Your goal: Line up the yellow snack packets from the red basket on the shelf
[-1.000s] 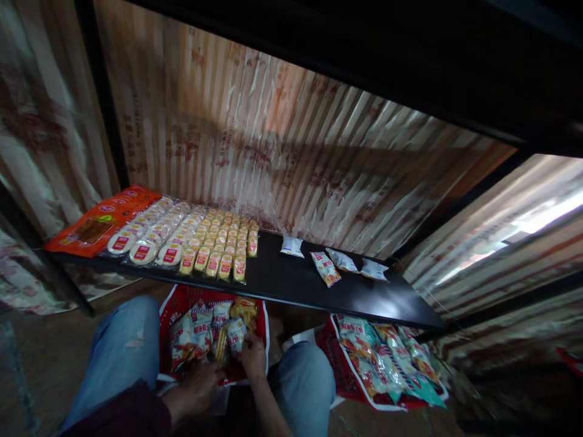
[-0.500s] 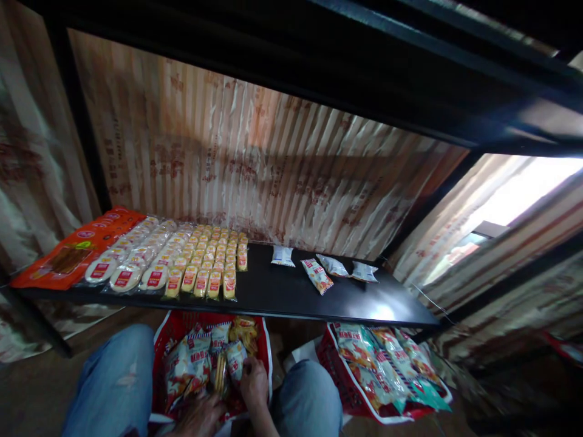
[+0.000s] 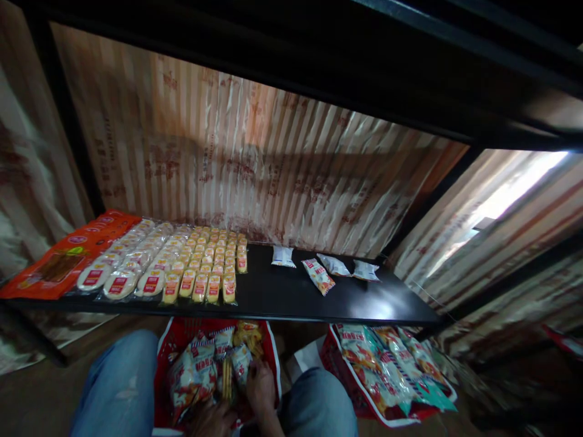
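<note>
Between my knees, a red basket (image 3: 274, 358) with a white rim holds mixed snack packets. My right hand (image 3: 261, 388) is inside its right half, fingers curled at the edge of a small white snack packet (image 3: 241, 363). Low in the basket, near the front, is my left hand (image 3: 212, 419); it is dim and its fingertips are hard to make out. A clear pack of stick-shaped snacks (image 3: 226, 379) stands between the hands. Larger white-and-red snack bags (image 3: 194, 370) fill the basket's left side, and a yellow snack packet (image 3: 249, 337) lies at the back right.
A black shelf (image 3: 273, 297) runs above the basket. On its left lie an orange bag (image 3: 54, 258), round wrapped cakes (image 3: 119, 283) and rows of small yellow wrapped cakes (image 3: 199, 286). Several small packets (image 3: 317, 276) lie farther right. A second basket (image 3: 330, 349) of snack bags stands at right.
The view has shifted slightly, so the basket and knees sit a little farther right and lower. Both hands stay in the basket among the packets, in nearly the same places.
</note>
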Available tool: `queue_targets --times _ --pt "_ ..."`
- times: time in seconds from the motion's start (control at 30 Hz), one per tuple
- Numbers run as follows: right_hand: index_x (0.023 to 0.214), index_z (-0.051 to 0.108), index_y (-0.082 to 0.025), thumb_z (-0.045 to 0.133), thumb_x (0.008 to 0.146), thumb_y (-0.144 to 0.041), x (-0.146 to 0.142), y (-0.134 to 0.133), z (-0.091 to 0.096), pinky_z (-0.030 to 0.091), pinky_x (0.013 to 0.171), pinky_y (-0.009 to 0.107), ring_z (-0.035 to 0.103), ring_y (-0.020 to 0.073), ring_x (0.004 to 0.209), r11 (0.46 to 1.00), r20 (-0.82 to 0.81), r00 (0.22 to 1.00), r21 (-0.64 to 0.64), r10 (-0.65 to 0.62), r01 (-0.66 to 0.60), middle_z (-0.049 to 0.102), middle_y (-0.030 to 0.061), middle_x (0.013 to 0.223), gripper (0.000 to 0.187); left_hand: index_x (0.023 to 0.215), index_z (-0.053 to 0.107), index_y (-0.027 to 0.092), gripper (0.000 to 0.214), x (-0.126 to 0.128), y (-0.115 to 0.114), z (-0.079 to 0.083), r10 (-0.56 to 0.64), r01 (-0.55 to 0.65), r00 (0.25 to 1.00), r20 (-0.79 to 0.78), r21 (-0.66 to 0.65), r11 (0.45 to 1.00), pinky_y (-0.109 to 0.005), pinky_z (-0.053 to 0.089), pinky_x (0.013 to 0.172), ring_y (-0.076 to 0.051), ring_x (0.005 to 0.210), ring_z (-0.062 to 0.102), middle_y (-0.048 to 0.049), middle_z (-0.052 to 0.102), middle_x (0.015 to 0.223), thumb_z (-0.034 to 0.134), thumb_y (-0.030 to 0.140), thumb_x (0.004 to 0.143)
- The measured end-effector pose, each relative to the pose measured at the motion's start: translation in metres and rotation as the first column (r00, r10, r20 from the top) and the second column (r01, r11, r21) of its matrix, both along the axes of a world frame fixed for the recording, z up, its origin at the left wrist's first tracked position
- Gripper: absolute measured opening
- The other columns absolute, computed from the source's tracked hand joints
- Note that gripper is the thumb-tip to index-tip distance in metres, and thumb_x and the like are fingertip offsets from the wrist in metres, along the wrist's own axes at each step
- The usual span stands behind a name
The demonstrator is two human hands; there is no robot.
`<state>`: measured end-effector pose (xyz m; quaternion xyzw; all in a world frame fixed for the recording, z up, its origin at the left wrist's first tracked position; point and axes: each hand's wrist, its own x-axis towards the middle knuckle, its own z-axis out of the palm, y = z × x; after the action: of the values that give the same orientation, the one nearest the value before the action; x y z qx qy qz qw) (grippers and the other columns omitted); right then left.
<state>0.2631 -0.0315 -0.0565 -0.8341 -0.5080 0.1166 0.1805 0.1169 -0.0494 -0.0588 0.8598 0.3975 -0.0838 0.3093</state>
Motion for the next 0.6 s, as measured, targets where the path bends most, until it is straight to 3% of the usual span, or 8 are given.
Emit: queue_targets --times 0.17,0.37,0.47,0.6 --pt "0.085 0.072 -0.017 0.040 0.084 -0.008 0.002 -0.006 0.006 0.049 0.079 0.033 0.068 0.0268 0.091 0.992 0.114 0.992 -0.108 -0.056 0.068 0.072 0.0126 0.093 0.034 0.116 0.061 0.021 0.038 0.016 -0.010 0.009 0.000 -0.002 0.999 -0.053 -0.053 0.999 -0.042 0.033 0.106 -0.025 0.120 0.052 -0.0110 0.058 0.127 0.038 0.018 0.086" --pt "0.087 0.071 -0.016 0.039 0.083 -0.007 0.002 -0.010 0.003 0.046 0.083 0.031 0.066 0.0251 0.094 0.995 0.147 0.989 -0.093 -0.017 0.030 0.072 0.0116 0.094 0.034 0.112 0.062 0.018 0.037 0.020 -0.013 0.012 -0.014 0.012 0.999 -0.042 -0.037 0.999 -0.046 0.036 0.103 -0.027 0.115 0.055 -0.0134 0.061 0.120 0.038 0.016 0.085" --pt "0.093 0.071 -0.016 0.042 0.081 -0.007 -0.003 -0.009 0.009 0.045 0.085 0.032 0.065 0.0259 0.095 0.998 0.151 0.988 -0.036 -0.036 0.042 0.071 0.0127 0.098 0.032 0.104 0.065 0.018 0.033 0.014 -0.013 0.017 -0.009 0.009 1.000 -0.015 -0.020 1.000 -0.041 0.042 0.095 -0.025 0.106 0.060 -0.0117 0.065 0.113 0.041 0.016 0.083" --pt "0.101 0.069 -0.015 0.049 0.075 -0.008 -0.013 -0.005 0.022 0.043 0.088 0.036 0.062 0.0293 0.101 0.999 0.147 0.988 -0.013 -0.047 0.049 0.067 0.0150 0.110 0.033 0.099 0.067 0.018 0.034 0.009 -0.006 0.037 0.059 -0.054 0.992 0.113 -0.052 0.997 -0.031 0.047 0.085 -0.021 0.097 0.063 -0.0097 0.068 0.107 0.035 0.016 0.085"
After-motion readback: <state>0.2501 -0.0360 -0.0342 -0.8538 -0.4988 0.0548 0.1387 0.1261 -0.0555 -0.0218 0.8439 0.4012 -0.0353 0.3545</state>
